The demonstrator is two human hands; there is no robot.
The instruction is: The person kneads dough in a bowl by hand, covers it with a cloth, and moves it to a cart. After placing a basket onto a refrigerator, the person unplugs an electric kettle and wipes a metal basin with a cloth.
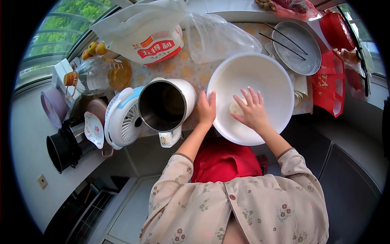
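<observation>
A large white bowl [276, 93] stands at the front edge of the counter. My left hand [206, 107] holds its left side, thumb at the rim and fingers along the outer wall. Inside the bowl, a pale lump that looks like dough [235, 108] is partly hidden under my right hand [251, 109]. That hand lies palm down against it with the fingers spread, and white residue shows on the fingertips.
Left of the bowl stand an open steel-lined kettle [162, 105], a white fan [126, 118] and an oil bottle [99, 73]. Behind are a flour bag [156, 44] and a clear plastic bag [219, 38]. A metal pan [290, 57] with chopsticks [284, 46] sits back right, beside a red bag [327, 83].
</observation>
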